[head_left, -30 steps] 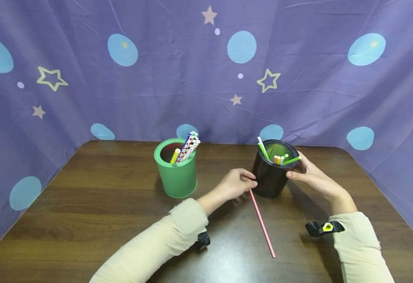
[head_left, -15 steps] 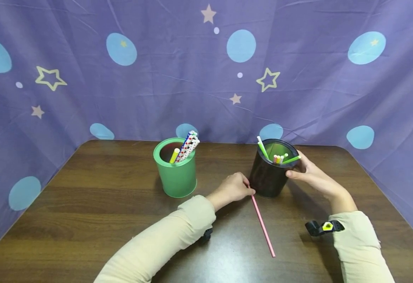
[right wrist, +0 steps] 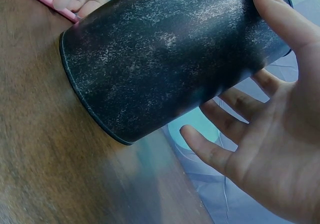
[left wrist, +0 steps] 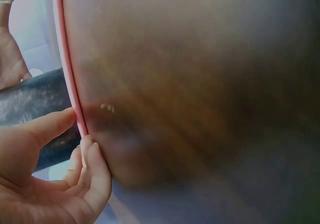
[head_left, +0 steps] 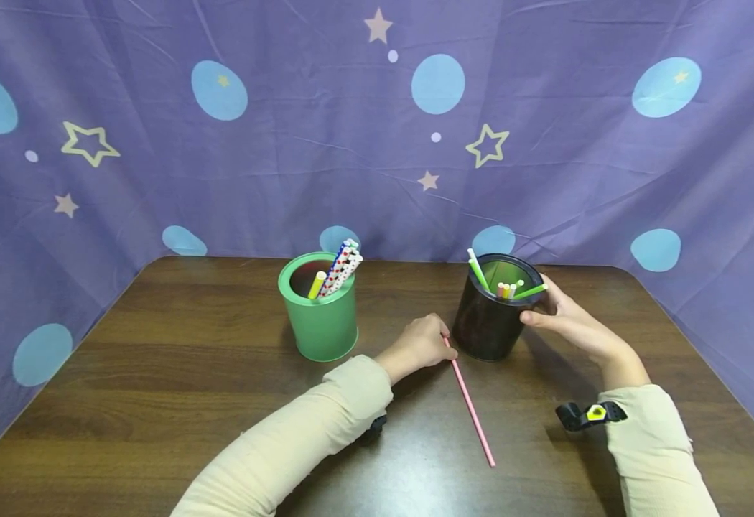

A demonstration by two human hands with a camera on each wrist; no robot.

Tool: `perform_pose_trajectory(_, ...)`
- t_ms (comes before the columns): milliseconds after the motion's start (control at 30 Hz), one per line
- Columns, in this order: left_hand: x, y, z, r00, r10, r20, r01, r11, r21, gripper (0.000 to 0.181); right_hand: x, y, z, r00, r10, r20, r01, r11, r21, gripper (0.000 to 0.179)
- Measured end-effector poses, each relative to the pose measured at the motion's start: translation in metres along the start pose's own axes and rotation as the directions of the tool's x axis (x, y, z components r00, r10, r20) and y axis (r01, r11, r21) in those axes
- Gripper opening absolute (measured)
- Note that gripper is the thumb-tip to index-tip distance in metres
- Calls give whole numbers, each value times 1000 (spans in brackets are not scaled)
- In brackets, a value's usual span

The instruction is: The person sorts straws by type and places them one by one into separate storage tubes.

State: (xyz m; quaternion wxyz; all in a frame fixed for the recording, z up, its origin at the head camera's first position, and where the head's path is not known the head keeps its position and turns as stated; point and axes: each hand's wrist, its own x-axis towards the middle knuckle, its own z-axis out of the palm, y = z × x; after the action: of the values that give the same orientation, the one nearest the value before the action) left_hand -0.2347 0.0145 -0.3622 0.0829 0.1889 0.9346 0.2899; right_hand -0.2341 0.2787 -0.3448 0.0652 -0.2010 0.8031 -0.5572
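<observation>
A long pink straw point(head_left: 470, 406) slants from my left hand point(head_left: 419, 343) toward the front of the table. Thumb and fingertips pinch it near its far end, as the left wrist view also shows, with the dark can point(left wrist: 35, 96) just behind. My right hand point(head_left: 567, 323) holds the black can point(head_left: 490, 323) at its right side, thumb on the near wall and fingers round the back. This can stands upright, with several green, white and other coloured straws point(head_left: 509, 290) inside. Whether the pink straw lies flat on the table cannot be told.
A green can point(head_left: 322, 327) stands to the left, holding a yellow straw point(head_left: 316, 285) and several patterned straws point(head_left: 342, 269). Both cans rest on the dark wooden table point(head_left: 157, 388). Behind it hangs a purple curtain point(head_left: 325, 129) with stars and dots.
My left hand has dropped slightly and now pinches the pink straw close to its far end; the straw has shifted a little left. The right hand keeps its place on the black can.
</observation>
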Motion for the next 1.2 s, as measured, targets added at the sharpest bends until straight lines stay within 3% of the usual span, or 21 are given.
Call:
perform_pose_trajectory(233,1,-4,-6,999,-40,7,40,999,-8,15,0,0,0,1000,15,-7,-15,1000,-17,74)
perform_pose_trajectory(533,1,-7,-8,998,-70,11,70,998,-3,24,0,-1,1,1000,3,-1,-3,1000,0,77)
perform_pose_trajectory(933,2,-7,-9,999,-41,18,41,998,45,24,1,1,1,1000,-6,0,6,1000,14,75)
perform_pose_trajectory(1200,3,-2,-9,998,26,51,-33,989,147,17,1,-2,1,1000,9,-7,-9,1000,23,77)
